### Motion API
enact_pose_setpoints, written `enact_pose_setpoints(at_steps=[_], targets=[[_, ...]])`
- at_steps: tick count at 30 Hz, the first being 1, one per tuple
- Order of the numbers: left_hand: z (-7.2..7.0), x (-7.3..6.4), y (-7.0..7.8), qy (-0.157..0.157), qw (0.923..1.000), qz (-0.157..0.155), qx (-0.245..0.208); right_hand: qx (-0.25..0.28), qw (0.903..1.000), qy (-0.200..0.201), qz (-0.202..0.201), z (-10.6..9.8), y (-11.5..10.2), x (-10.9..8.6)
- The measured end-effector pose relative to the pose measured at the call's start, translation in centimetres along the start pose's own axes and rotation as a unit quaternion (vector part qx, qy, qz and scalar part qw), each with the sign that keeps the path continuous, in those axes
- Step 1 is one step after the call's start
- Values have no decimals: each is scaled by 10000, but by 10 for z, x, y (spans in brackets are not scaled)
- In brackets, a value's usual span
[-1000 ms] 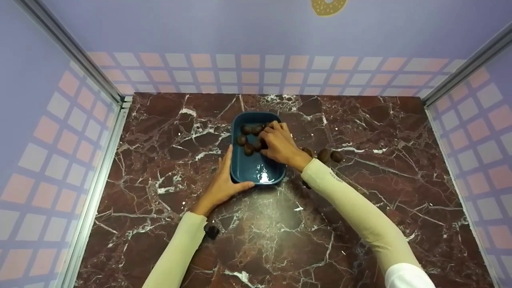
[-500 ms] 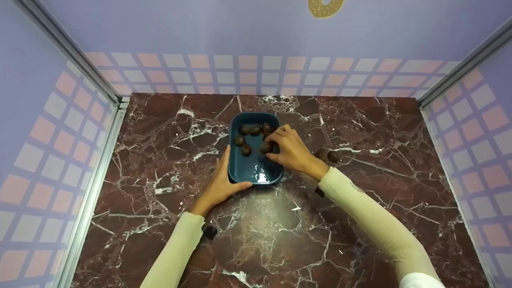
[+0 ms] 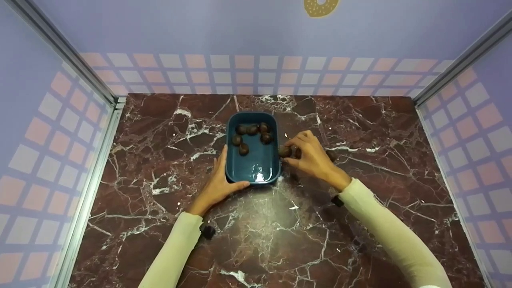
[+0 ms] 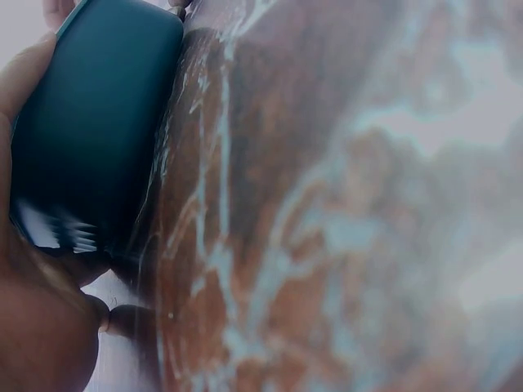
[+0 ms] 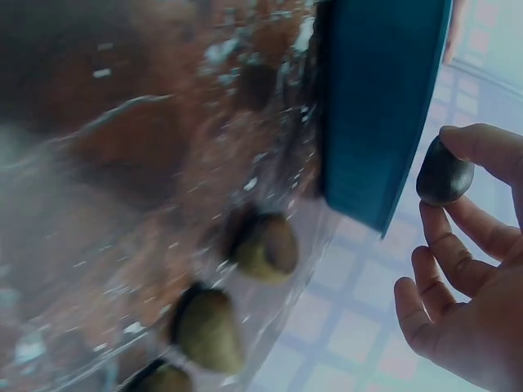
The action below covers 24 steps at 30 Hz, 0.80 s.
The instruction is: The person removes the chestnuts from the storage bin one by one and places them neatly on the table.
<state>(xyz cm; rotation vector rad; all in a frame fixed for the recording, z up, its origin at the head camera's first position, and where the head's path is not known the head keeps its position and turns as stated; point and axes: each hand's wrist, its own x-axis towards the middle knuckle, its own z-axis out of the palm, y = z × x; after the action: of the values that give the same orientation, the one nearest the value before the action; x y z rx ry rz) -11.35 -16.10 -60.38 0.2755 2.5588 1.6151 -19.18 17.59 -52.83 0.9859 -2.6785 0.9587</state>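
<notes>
A blue rectangular container (image 3: pixel 253 168) stands on the marble-patterned table, with several brown chestnuts (image 3: pixel 243 149) grouped toward its far half. My left hand (image 3: pixel 218 182) rests against it, fingers straight along the left side and thumb along the near edge. In the left wrist view, the same hand (image 4: pixel 41 318) lies close against the container's outer wall (image 4: pixel 94 122). Just right of the container, my right hand (image 3: pixel 310 156) pinches a chestnut (image 3: pixel 285 151) between thumb and fingertips. The right wrist view shows this dark, glossy chestnut (image 5: pixel 445 173) held near the container's rim.
More chestnuts lie on the table to the right, one (image 3: pixel 331 155) partly behind the right hand; the right wrist view shows several, including one nearby (image 5: pixel 268 247). Walls with pink and white squares (image 3: pixel 244 62) border the table at the back and sides.
My right hand has left a chestnut in the container, moved out to the right, and now pinches another beside it. The left hand stays at the container.
</notes>
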Motion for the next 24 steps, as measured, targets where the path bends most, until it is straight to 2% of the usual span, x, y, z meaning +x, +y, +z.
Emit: enact_pose_setpoints(at_steps=[16,24], targets=[[1,-2,1,3,9999,-125,-15,23,9982,194,560,0,26,-57],[1,-2,1,-9,9999,-139,28,-55,9963,129,845,5,35,-74]])
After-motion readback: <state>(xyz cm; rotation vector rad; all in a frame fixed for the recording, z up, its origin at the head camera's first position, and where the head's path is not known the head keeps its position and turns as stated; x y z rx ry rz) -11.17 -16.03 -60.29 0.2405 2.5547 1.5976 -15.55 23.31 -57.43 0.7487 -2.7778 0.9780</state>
